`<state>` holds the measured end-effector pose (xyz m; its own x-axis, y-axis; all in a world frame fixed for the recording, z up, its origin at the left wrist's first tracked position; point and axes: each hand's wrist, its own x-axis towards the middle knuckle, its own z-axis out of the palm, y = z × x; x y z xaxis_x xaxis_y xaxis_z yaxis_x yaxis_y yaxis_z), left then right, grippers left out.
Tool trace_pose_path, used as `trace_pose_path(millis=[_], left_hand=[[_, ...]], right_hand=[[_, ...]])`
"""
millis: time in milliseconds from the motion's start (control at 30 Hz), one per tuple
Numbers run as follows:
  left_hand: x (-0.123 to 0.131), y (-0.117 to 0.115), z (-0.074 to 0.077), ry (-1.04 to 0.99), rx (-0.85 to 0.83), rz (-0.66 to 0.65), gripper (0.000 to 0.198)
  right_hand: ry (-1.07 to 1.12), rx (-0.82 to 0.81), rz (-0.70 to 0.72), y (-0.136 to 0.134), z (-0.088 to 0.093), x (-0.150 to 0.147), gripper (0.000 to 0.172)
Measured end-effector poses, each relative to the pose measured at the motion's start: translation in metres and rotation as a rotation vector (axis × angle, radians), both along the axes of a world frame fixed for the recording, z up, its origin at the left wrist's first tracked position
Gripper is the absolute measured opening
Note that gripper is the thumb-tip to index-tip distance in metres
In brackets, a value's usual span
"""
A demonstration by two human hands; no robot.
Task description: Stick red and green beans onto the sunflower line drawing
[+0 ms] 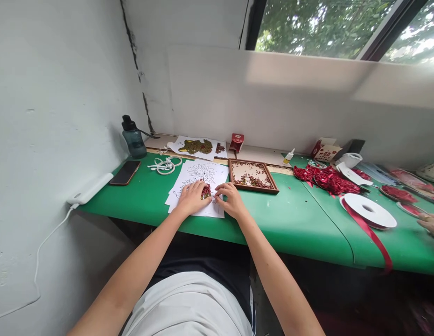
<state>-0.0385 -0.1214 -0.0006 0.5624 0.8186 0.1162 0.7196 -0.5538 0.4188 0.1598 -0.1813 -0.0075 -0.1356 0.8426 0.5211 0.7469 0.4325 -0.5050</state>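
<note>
Nearest, on the green tabletop point(157, 200), lies a stack of line-drawn paper sheets point(212, 211), its front edge close to the table's. The left hand point(193, 199) rests open and flattened on the top sheet, beside and partly over a patch of red and gold beads point(206, 192). The right hand point(231, 199) bends its fingers at the patch's other side; whether a bead sits between its fingertips I cannot tell.

The paper looks light and limp, likely to skid or buckle, so its bare margins are the place to press or lift. The beads look hard, glossy and probably slippery, best taken singly in a fingertip pinch (a sleeve's brush might scatter them).

Beyond and to the right, a shallow brown tray point(255, 189) holds loose beads point(254, 181); it should feel stiff, and is best carried level by opposite rims. Farther back lies another sheet with a beaded figure point(197, 147), probably fragile if its paper flexes.
</note>
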Motion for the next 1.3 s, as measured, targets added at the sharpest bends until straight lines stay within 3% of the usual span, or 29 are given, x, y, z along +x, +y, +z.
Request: trace_pose_path(millis=[600,800,1000,1167,1300], left_hand=[[-0.004,0.003,-0.005,-0.049,-0.030,0.001,0.046],[-0.001,0.003,-0.004,-0.024,-0.006,0.010,0.058],[-0.001,0.002,-0.006,-0.039,0.008,0.003,0.049],[-0.003,0.001,-0.006,-0.040,0.009,-0.002,0.054],[-0.004,-0.001,-0.009,-0.083,0.012,-0.013,0.060]], right_hand=[[0.019,-0.020,-0.037,0.000,0.002,-0.002,0.016],[0.032,0.003,-0.076,0.002,0.001,-0.002,0.017],[0.045,0.061,-0.149,0.008,-0.005,0.005,0.017],[0.043,0.017,-0.332,0.014,-0.013,0.010,0.035],[-0.008,0.051,-0.374,0.012,-0.010,0.017,0.045]])
